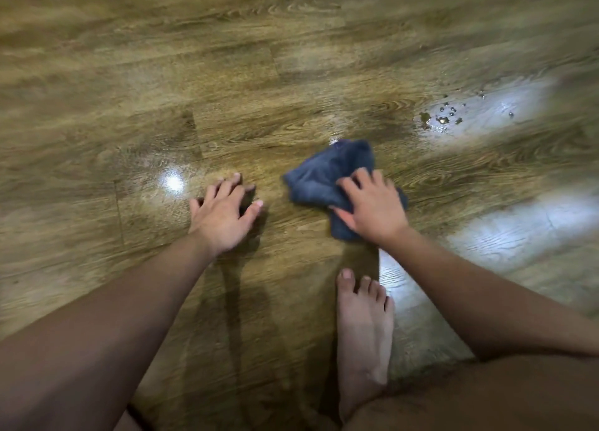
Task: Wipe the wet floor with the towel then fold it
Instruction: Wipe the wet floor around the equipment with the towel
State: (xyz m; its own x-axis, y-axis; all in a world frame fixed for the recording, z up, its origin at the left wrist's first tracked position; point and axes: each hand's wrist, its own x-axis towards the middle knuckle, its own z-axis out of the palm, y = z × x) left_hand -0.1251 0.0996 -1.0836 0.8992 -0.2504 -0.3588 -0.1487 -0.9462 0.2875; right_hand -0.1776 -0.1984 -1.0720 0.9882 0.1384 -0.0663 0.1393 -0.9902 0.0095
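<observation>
Towel [327,178], dark blue and bunched into a crumpled heap, is lying on the wood-grain floor [162,74] just right of the picture's middle. The right hand [372,207] is resting on top of it, palm down, fingers spread and slightly bent over the cloth, pressing it to the boards; the thumb is reaching along the towel's near edge. Part of the towel is sticking out beyond the fingertips toward the far side, and a small corner is showing past the hand's right side.

The left hand [223,213] is sitting flat on the bare floor, well to the left of the towel and not touching it, fingers splayed wide and holding nothing, propping up the arm.

Droplets [444,118] of water are lying on the floor beyond the towel, up and to the right, apart from it, beside a bright glare patch. Another small glare spot is shining left of the left hand.

A bare foot [363,327] is standing on the floor near the bottom, toes pointing toward the towel and close to its near edge, under the right forearm. The outer parts of the view are blurring.
</observation>
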